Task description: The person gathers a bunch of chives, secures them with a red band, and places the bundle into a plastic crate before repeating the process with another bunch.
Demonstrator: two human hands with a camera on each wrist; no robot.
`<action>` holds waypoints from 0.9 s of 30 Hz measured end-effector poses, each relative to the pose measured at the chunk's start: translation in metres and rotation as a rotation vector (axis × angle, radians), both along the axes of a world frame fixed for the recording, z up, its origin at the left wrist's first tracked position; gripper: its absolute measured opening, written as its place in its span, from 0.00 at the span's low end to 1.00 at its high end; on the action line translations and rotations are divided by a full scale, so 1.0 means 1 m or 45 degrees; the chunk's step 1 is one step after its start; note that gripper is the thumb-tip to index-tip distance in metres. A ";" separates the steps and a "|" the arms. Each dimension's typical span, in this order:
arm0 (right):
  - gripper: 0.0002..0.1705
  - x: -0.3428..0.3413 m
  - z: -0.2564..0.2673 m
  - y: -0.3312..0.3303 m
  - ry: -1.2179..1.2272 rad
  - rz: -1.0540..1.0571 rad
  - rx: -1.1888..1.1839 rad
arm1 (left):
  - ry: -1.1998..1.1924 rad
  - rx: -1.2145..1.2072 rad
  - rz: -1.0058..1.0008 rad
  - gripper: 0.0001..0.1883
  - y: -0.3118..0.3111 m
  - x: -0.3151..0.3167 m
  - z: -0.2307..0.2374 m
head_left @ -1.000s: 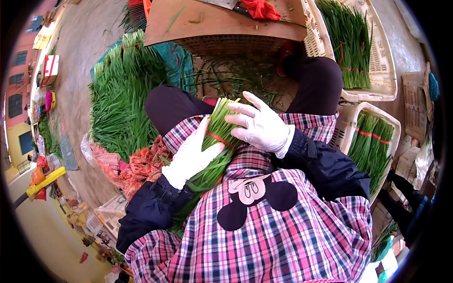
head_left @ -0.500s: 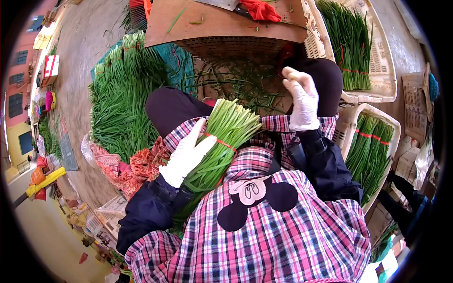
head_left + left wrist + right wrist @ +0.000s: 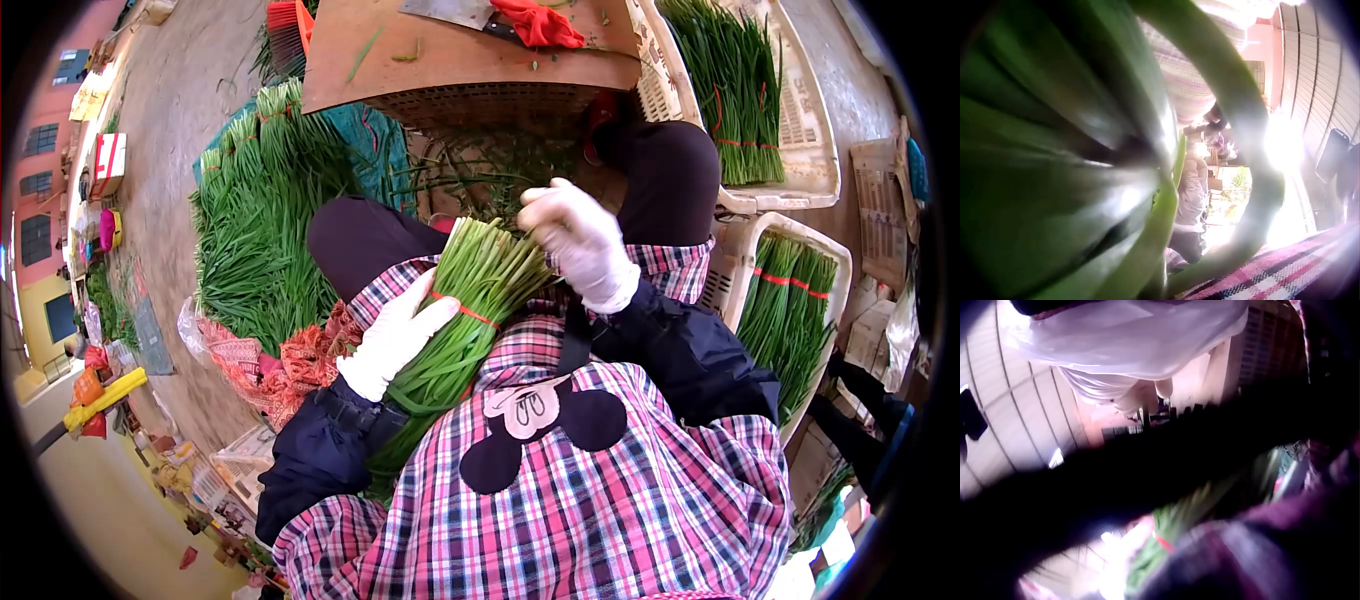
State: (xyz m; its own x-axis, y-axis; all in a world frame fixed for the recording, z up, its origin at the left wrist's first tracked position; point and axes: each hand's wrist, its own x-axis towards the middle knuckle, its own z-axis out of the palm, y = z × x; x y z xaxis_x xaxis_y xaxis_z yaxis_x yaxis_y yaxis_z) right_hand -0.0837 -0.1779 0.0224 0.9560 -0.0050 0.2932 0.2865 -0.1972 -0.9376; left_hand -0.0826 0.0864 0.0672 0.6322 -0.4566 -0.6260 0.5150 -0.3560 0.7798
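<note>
Where the stalks [image 3: 478, 262] end, the right hand [image 3: 585, 245] bends.

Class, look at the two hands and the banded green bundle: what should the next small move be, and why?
Probably the right hand should gently gather the pale stalk ends: they fan out beyond the red band, and its curled fingers are close by. The left hand holds the green bundle near that band, so it could steady it meanwhile.

The bundle [image 3: 450, 345] is green, its band [image 3: 478, 317] red, the smock [image 3: 560, 530] plaid.
</note>
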 end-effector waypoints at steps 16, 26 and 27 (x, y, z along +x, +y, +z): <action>0.46 -0.001 0.032 0.004 0.482 0.485 0.014 | -0.394 0.390 -0.484 0.32 -0.014 0.003 0.047; 0.08 -0.001 0.014 0.018 0.764 0.149 0.510 | 0.397 -0.024 -0.297 0.25 -0.004 0.031 0.016; 0.08 0.001 0.010 0.014 0.970 0.033 0.858 | 0.340 -0.040 -0.315 0.25 -0.003 0.028 0.010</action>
State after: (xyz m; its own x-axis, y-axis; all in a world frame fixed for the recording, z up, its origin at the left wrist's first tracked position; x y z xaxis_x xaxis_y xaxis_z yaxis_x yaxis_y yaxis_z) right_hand -0.0824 -0.1635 0.0323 0.8895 0.0792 -0.4500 -0.4367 0.4375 -0.7861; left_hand -0.0545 0.0834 0.0772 0.3166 -0.5967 -0.7373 0.6032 -0.4732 0.6420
